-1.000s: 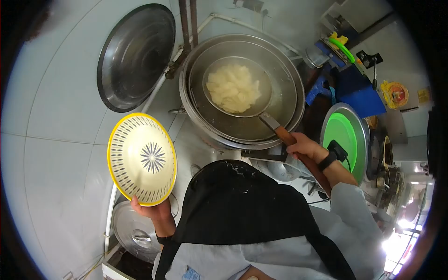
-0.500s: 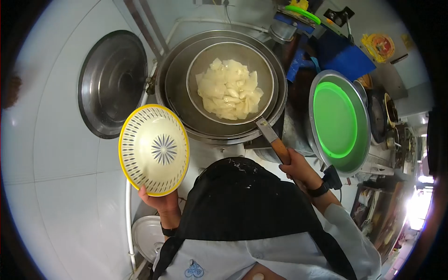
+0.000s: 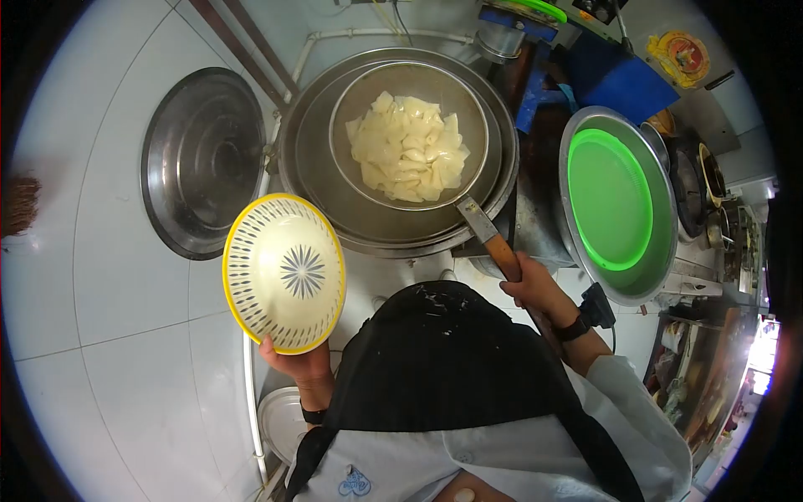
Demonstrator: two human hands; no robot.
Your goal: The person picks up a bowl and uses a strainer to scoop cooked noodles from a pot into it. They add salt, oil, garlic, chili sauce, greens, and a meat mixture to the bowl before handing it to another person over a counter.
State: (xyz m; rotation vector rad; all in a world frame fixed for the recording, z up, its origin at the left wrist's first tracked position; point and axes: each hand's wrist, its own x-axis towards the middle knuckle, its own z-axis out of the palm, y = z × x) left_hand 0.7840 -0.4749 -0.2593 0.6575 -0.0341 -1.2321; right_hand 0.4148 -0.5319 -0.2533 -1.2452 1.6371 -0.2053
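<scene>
My right hand (image 3: 535, 289) is wrapped round the wooden handle of a long-handled mesh strainer (image 3: 345, 167). Pale, flat noodle-like pieces (image 3: 408, 149) are heaped in its basket, which overlaps a wide metal pot (image 3: 309, 197) in this view. My left hand (image 3: 299, 360) grips the lower rim of a cream bowl (image 3: 284, 238) with a yellow edge and a grey starburst pattern, thumb on the inside. Tilted so that its inside faces me, the bowl is at the pot's left front side and has nothing in it.
A large round metal lid (image 3: 201, 163) is at the left by the tiled wall. To the right, a metal basin (image 3: 581, 243) holds a green basket (image 3: 611, 201). Behind it is a blue box (image 3: 623, 92). A pale round lid (image 3: 283, 422) sits low at the left, past a white pipe (image 3: 253, 402).
The strainer with the pale pieces has shifted slightly up and left in view. The bowl appears a little further right and lower. Both hands keep their hold, and the camera view has turned slightly.
</scene>
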